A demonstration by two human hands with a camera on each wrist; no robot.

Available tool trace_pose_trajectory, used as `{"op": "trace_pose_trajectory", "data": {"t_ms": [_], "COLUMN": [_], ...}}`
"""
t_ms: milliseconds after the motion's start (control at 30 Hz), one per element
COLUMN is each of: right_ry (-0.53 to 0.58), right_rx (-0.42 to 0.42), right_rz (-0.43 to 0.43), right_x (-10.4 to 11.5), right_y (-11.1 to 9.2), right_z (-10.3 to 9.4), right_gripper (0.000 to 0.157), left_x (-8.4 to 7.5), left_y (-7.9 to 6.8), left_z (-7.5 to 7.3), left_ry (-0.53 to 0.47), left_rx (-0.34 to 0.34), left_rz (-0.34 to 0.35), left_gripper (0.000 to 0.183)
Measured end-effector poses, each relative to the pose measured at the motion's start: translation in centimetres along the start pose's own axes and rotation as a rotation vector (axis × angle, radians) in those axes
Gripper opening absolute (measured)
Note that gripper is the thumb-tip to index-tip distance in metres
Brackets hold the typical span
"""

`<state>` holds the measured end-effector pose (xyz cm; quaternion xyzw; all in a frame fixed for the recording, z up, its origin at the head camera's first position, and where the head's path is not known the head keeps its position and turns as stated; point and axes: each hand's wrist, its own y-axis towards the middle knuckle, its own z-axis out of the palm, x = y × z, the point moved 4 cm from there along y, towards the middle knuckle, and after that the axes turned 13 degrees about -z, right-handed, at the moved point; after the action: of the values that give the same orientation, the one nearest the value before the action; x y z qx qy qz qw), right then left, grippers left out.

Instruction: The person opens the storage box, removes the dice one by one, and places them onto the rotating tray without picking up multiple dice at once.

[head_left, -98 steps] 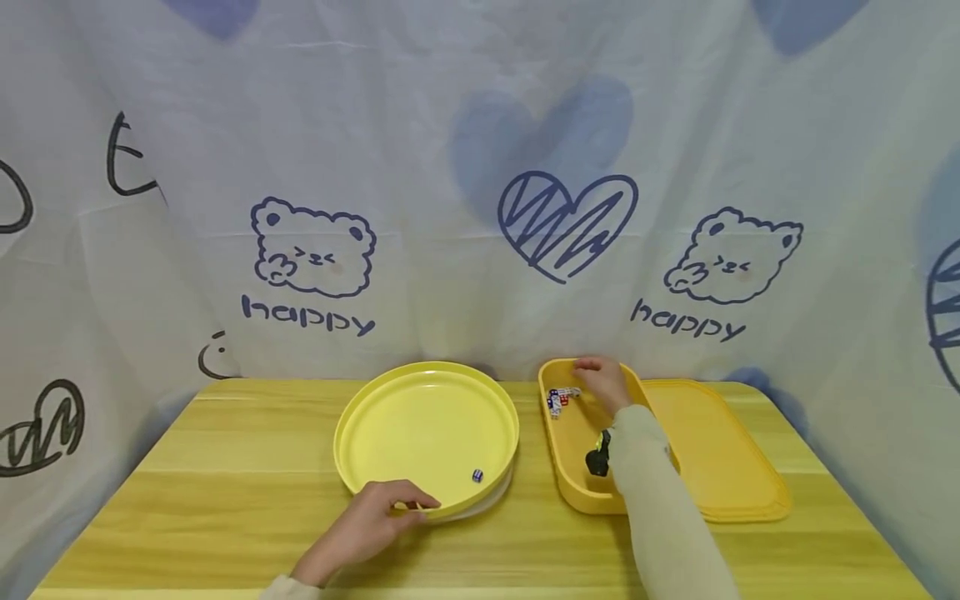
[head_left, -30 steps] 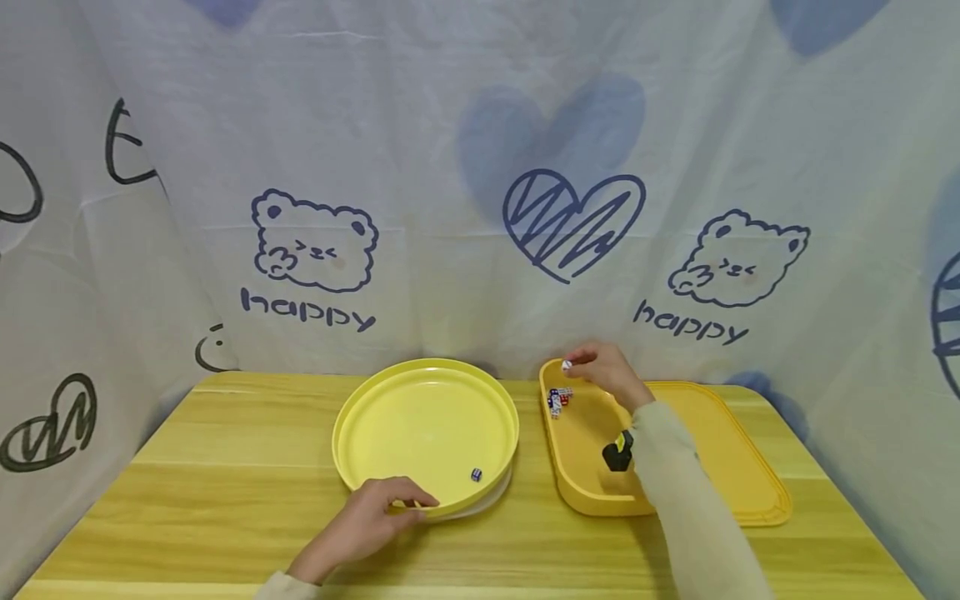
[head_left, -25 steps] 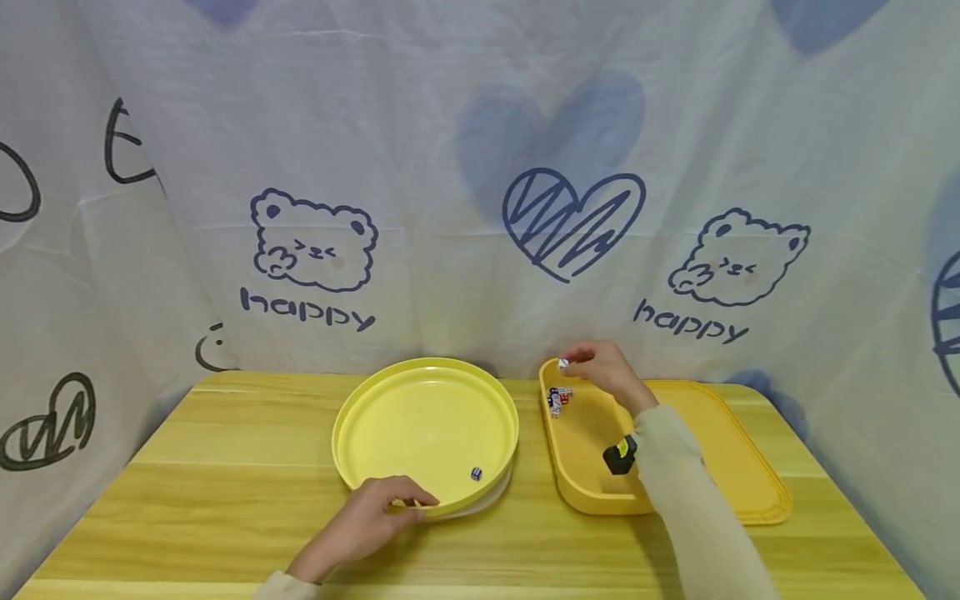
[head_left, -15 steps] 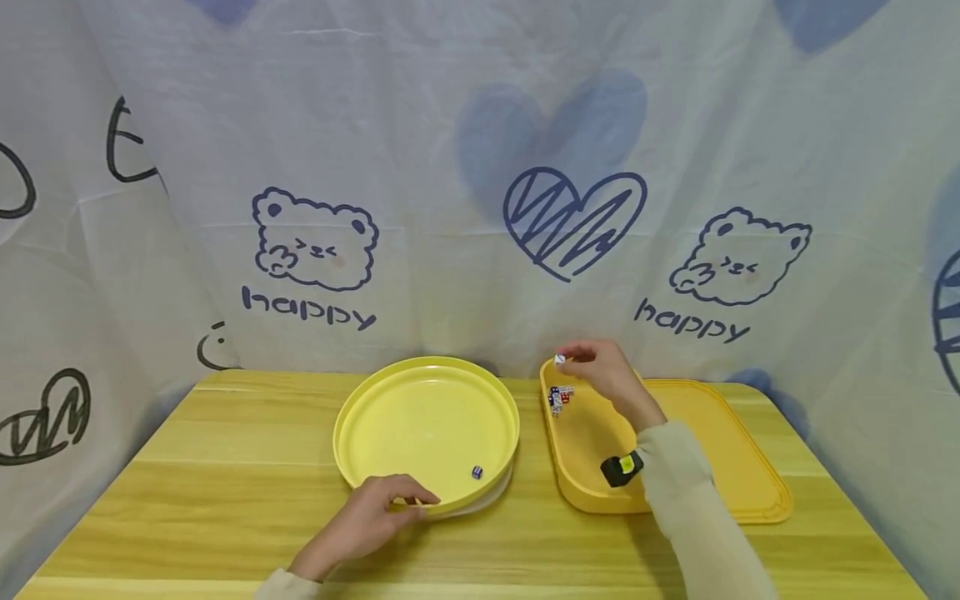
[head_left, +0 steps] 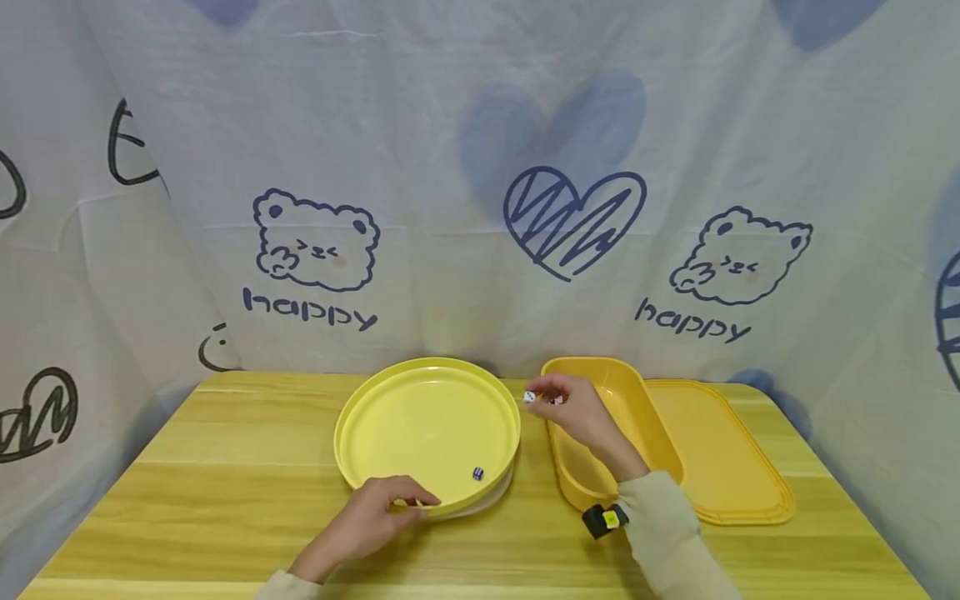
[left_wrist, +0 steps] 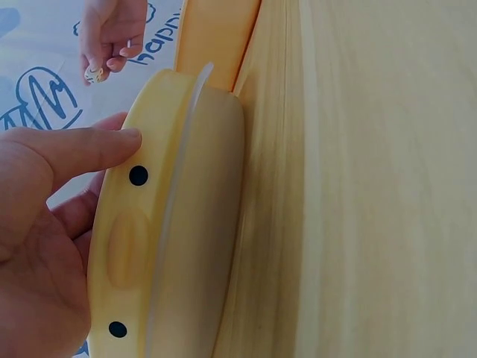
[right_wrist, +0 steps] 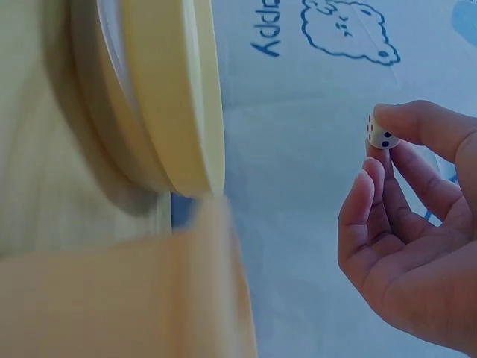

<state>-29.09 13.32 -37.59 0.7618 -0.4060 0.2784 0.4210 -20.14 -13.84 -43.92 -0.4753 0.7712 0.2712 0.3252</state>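
Inspector: Round yellow plate (head_left: 426,429) sits left of the yellow tub (head_left: 611,433); left hand (head_left: 367,527) grips its near rim, thumb on top. One blue die (head_left: 477,474) lies inside, near that rim.

Clerk: And the white die (head_left: 529,397)?

Inspector: Pinched at the fingertips of the right hand (head_left: 573,410), raised just right of the plate's rim, over the gap to the tub. The plate lies leftward from that grip.

Clerk: Change?

Inspector: Half a second ago that hand was above the tub's far corner; it has moved toward the plate.
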Motion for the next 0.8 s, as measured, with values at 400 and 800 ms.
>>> {"op": "trace_pose_trajectory", "data": {"t_ms": [400, 800], "right_ry": [0.021, 0.034], "right_rx": [-0.002, 0.02], "right_rz": [0.034, 0.017], "right_x": [0.8, 1.3], "right_y": [-1.7, -2.0], "right_z": [1.7, 3.8], "right_gripper": [0.015, 0.02], "left_x": [-0.1, 0.0], "left_y": [0.1, 0.1], "left_z": [0.2, 0.1], "left_ry": [-0.009, 0.003], "left_rx": [0.012, -0.01], "left_rz": [-0.012, -0.005], "left_gripper": [0.014, 0.014]}}
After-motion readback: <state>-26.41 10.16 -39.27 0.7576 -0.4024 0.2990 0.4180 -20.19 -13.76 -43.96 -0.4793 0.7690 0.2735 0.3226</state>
